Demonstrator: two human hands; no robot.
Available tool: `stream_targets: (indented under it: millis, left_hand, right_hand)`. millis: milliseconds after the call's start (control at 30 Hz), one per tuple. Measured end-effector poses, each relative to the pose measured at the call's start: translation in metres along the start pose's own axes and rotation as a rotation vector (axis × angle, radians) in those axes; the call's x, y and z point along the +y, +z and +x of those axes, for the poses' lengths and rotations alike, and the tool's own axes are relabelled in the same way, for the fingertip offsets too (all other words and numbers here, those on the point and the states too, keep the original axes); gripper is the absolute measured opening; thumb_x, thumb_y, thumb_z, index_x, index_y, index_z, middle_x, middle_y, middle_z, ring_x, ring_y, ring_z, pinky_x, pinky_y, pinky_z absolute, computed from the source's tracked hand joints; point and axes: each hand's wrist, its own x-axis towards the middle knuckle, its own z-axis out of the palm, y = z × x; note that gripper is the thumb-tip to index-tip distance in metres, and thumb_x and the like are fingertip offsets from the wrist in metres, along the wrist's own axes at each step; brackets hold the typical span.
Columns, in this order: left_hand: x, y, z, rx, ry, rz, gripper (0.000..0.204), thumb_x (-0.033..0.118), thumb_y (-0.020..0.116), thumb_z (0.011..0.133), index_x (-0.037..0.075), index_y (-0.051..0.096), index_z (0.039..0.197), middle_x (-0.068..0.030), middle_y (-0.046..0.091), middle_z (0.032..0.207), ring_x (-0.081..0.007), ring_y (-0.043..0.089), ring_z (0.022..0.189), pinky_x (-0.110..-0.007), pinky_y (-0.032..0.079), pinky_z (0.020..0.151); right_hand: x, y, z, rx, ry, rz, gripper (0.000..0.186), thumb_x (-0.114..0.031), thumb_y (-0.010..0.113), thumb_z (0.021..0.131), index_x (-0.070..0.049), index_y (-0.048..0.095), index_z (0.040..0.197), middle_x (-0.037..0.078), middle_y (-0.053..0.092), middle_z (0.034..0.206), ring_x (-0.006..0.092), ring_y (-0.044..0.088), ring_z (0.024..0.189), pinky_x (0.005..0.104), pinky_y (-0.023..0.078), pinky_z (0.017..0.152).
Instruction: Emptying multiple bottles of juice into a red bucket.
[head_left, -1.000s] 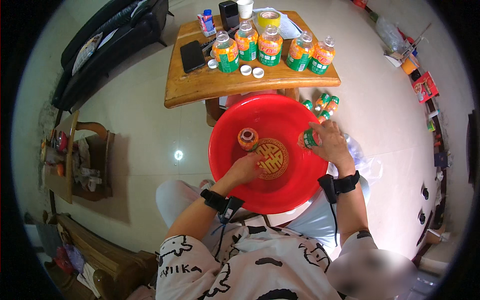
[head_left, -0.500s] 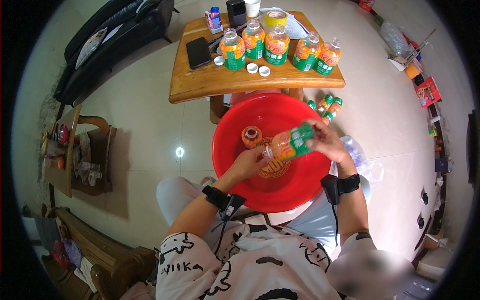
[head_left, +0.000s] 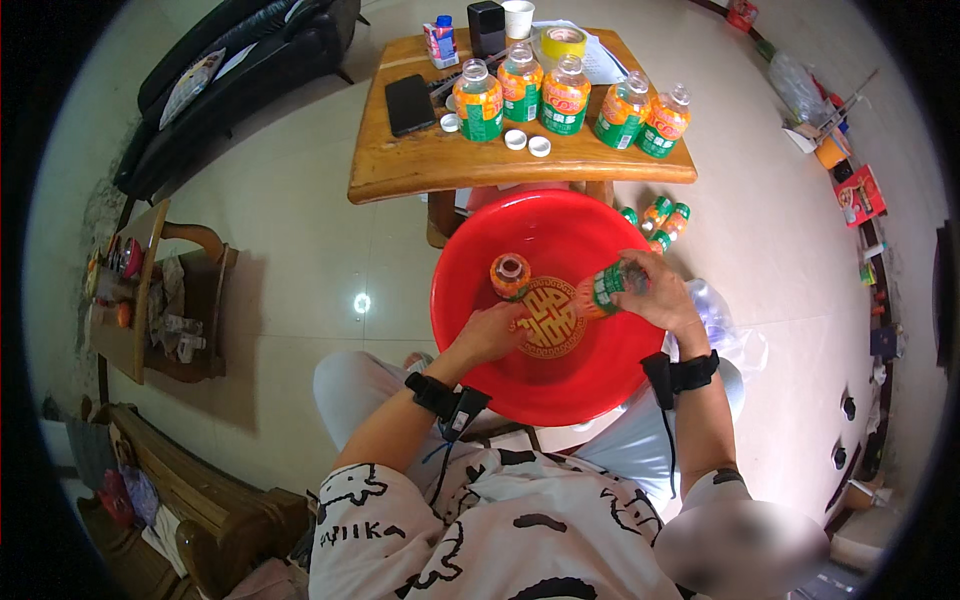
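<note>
My right hand (head_left: 660, 295) grips a plastic bottle (head_left: 605, 287) with a green and orange label, over the right side of a large red basin (head_left: 470, 370). The bottle is tilted, its lower end in my palm, and its neck end is blurred. My left hand (head_left: 488, 335) is over the basin's left side, fingers curled together and apart from the bottle; anything between them is hidden. Just beyond it, a second labelled bottle (head_left: 510, 275) stands in the basin, its top facing up. A gold round pattern (head_left: 548, 318) marks the basin's bottom.
Beyond the basin is a wooden table (head_left: 400, 180) with several uncapped bottles (head_left: 565, 98), white caps (head_left: 516, 140), a phone (head_left: 410, 105), a tape roll (head_left: 562, 42) and a paper cup (head_left: 518, 20). More bottles (head_left: 668, 222) lie on the floor at the basin's right, near a plastic bag (head_left: 735, 335).
My left hand has come away from the bottle's neck end. My right hand has drawn the bottle right and slightly down, and its neck now points lower into the basin.
</note>
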Motion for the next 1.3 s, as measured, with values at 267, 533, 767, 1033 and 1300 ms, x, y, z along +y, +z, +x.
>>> stream_targets:
  millis: [267,533,767,1033,1300]
  left_hand:
    - [-0.001,0.000,0.001,-0.059,-0.022,0.056,0.044,0.028,0.065,0.086,0.007,0.055,0.123,-0.0173,0.056,0.121,-0.0337,0.056,0.110,-0.041,0.047,0.092]
    - [0.000,0.017,0.006,0.024,0.121,-0.515,0.066,0.019,0.068,0.082,0.008,0.037,0.138,-0.0190,0.057,0.118,-0.0326,0.061,0.102,-0.039,0.050,0.083]
    - [0.027,-0.019,-0.008,0.140,-0.023,-0.052,0.050,0.024,0.068,0.083,0.005,0.050,0.126,-0.0200,0.064,0.097,-0.0319,0.065,0.091,-0.040,0.052,0.077]
    - [0.038,-0.025,-0.007,0.249,0.258,-0.107,0.054,0.031,0.068,0.083,0.009,0.052,0.129,-0.0180,0.063,0.109,-0.0332,0.061,0.102,-0.041,0.049,0.087]
    - [0.025,-0.028,-0.009,0.013,0.163,-0.290,0.042,0.027,0.061,0.090,0.009,0.055,0.128,-0.0160,0.054,0.129,-0.0289,0.051,0.122,-0.037,0.041,0.101]
  right_hand:
    - [0.009,0.016,0.006,-0.069,-0.049,0.087,0.062,-0.018,0.076,0.068,-0.009,0.054,0.124,0.012,0.057,0.116,0.0249,0.056,0.108,0.0342,0.045,0.094]
    - [0.029,0.048,0.017,-0.221,0.053,0.641,0.061,-0.021,0.072,0.077,-0.004,0.048,0.130,0.016,0.057,0.116,0.0261,0.056,0.110,0.0336,0.045,0.094]
    - [-0.012,0.043,0.002,0.080,-0.432,-0.293,0.077,-0.024,0.075,0.072,-0.007,0.040,0.138,0.016,0.051,0.127,0.0324,0.048,0.117,0.0422,0.040,0.099]
    - [-0.036,0.048,0.000,-0.008,-0.478,-0.155,0.071,-0.019,0.078,0.066,-0.011,0.047,0.129,0.008,0.057,0.117,0.0282,0.052,0.112,0.0422,0.044,0.094]
    - [0.045,-0.019,0.004,0.018,0.129,0.557,0.057,-0.024,0.079,0.072,-0.003,0.053,0.119,0.007,0.060,0.111,0.0197,0.057,0.104,0.0319,0.044,0.092]
